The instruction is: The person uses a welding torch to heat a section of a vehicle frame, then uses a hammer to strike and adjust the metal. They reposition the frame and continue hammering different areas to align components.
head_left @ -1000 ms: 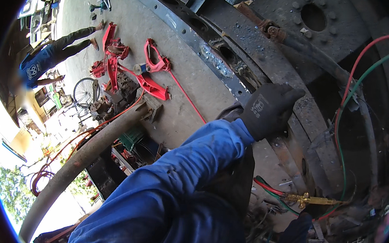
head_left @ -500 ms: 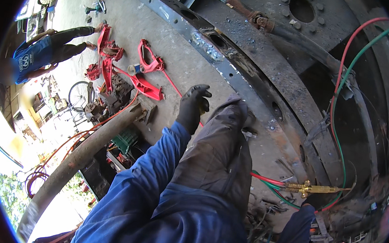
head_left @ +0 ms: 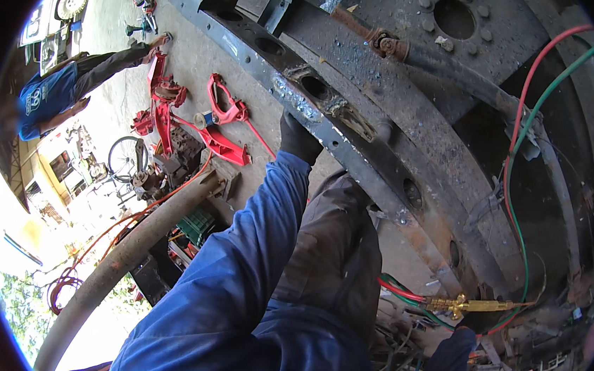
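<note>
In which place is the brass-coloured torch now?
In the head view, the brass-coloured torch is at the lower right, just above the end of the right sleeve, with a red hose at its left end.

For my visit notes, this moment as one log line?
Left hand: at steel beam, partly hidden | Right hand: by brass torch, grip unclear

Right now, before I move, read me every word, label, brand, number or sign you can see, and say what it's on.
Blue T-shirt at far left: pale print, which I won't copy out.
Brass gas torch: no lettering I can read.
Left hand, gloved: no print shows.
Chassis rail: none readable.
</note>
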Motion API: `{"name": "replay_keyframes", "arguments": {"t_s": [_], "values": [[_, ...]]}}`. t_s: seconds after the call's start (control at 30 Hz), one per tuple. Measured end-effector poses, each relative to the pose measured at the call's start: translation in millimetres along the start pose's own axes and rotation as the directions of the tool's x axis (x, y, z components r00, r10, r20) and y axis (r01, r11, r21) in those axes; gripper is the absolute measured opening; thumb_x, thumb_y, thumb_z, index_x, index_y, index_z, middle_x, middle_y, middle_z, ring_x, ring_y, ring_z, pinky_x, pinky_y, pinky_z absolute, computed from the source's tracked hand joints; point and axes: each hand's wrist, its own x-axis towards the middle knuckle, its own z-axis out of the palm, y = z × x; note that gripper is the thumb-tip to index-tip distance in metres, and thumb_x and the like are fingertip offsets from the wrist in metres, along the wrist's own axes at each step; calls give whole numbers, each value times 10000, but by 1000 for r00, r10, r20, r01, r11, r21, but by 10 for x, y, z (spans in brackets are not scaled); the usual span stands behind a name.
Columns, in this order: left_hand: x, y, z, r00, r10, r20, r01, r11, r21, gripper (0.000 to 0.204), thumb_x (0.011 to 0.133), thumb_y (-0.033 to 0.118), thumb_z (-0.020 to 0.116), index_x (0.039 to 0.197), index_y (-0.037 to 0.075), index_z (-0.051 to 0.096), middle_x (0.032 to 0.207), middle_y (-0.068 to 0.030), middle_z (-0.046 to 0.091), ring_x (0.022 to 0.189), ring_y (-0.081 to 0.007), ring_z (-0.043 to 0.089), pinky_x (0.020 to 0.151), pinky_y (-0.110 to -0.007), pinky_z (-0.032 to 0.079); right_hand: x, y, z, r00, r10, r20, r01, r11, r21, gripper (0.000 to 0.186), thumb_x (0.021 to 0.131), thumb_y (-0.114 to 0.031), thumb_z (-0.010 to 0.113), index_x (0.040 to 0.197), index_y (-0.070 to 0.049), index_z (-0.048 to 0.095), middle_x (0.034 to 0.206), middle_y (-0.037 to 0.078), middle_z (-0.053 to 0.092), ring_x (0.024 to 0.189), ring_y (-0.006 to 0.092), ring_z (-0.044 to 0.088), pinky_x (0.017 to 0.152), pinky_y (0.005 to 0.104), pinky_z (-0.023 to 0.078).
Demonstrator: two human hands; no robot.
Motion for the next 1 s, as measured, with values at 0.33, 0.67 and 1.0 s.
{"name": "replay_keyframes", "arguments": {"t_s": [0.33,0.67,1.0], "values": [[-258,-27,-273,991,-134,-7,123,889,441,627,945,-21,649,1532,39,436,1319,-101,684,1180,-235,683,984,-390,573,-57,-112,91,996,84,40,-89,988,130,472,1117,-255,501,1480,46,515,1443,206,604,1298,329,620,1076,469,510],[-5,-153,-107,949,-314,-8,230,711,-665,192,1133,273,454,1165,156,603,1061,7,644,981,-157,657,870,-361,562,-88,-235,157,993,110,30,-114,974,196,424,1114,-216,509,1437,57,545,1376,208,653,1232,327,674,1019,464,569],[-30,-139,-120,982,-122,-145,94,978,-185,286,1014,199,635,1275,90,596,1142,-40,670,1057,-262,667,932,-417,554,-59,-177,69,997,75,-16,-73,990,122,347,1080,-196,544,1342,27,588,1300,184,673,1188,332,669,1025,476,545]]}}
